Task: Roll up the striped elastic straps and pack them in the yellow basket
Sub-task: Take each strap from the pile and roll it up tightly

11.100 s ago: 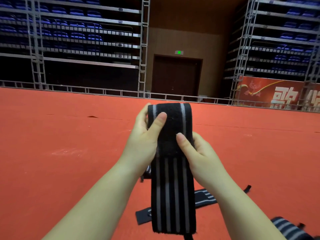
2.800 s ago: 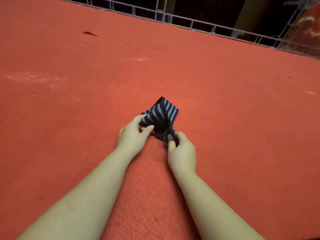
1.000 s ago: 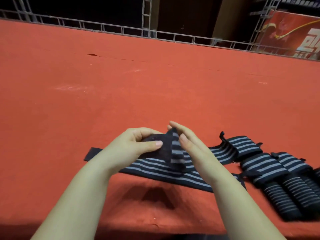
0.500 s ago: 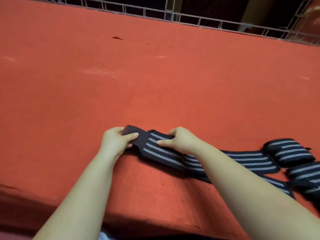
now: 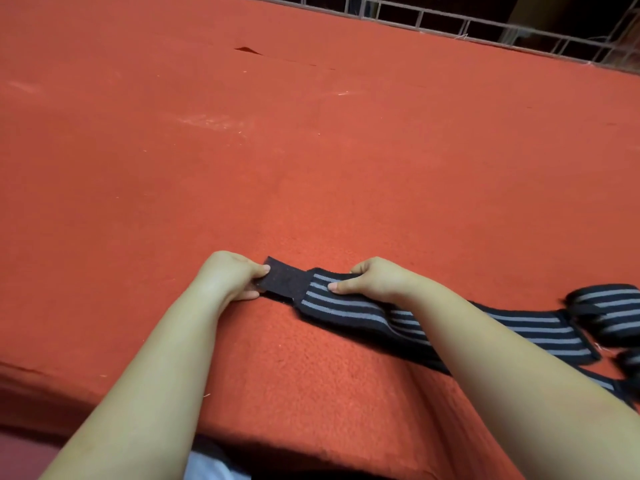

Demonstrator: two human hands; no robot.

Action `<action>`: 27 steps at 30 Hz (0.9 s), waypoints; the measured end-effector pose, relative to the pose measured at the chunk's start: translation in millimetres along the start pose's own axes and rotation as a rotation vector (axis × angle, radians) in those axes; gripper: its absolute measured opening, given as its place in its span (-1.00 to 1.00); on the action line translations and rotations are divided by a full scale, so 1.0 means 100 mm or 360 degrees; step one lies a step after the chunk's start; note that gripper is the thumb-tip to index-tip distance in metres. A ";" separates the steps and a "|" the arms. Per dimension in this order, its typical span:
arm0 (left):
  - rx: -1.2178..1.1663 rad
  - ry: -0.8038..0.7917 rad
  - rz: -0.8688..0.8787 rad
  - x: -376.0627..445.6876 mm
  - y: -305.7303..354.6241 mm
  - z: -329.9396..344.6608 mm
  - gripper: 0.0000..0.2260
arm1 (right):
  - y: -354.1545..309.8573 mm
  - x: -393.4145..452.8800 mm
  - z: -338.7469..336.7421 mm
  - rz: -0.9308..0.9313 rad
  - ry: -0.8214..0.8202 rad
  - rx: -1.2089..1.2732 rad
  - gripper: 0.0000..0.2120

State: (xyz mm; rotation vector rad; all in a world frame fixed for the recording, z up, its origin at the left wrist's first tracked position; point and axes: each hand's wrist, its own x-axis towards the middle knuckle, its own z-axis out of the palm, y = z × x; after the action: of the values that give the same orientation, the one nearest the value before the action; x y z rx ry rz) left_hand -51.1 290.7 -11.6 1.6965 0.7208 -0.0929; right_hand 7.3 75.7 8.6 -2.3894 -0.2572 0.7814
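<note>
A black strap with grey stripes (image 5: 349,308) lies flat on the red carpet, running from the middle toward the right. Its left end is a plain black tab (image 5: 285,280). My left hand (image 5: 228,275) pinches that tab between thumb and fingers. My right hand (image 5: 375,280) grips the striped part just right of the tab, thumb on top. My right forearm hides a stretch of the strap. The yellow basket is not in view.
Rolled striped straps (image 5: 604,315) lie at the right edge, with another strap end (image 5: 609,384) below them. The red carpet (image 5: 311,150) stretches far ahead to a metal railing (image 5: 467,24). The carpeted platform's front edge (image 5: 311,441) drops off just below my arms.
The strap was held up and folded a second ago; now it lies flat on the carpet with both hands at its left end. My view has tilted further down.
</note>
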 end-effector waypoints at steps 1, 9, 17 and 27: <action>-0.0006 -0.0017 -0.0006 -0.01 0.00 0.00 -0.85 | 0.00 0.01 0.00 0.0008 -0.0018 -0.0003 -0.75; 0.0014 0.0029 0.0076 -0.01 -0.07 0.04 -0.83 | 0.03 0.05 -0.01 0.0055 -0.0025 0.0082 -0.79; 0.0460 0.0259 0.0189 -0.01 -0.09 0.11 -0.88 | 0.01 0.03 0.14 0.0031 0.0147 -0.0078 -0.70; 0.1313 0.0296 0.0365 -0.19 0.00 0.56 -0.58 | 0.01 0.01 0.22 -0.0010 0.0274 -0.0262 -0.73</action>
State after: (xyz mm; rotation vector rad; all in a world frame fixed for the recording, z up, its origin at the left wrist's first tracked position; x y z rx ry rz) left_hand -48.7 231.5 -18.5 2.5936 0.6574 -0.0760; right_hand -4.3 86.2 -6.4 -2.5915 -0.2673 0.5657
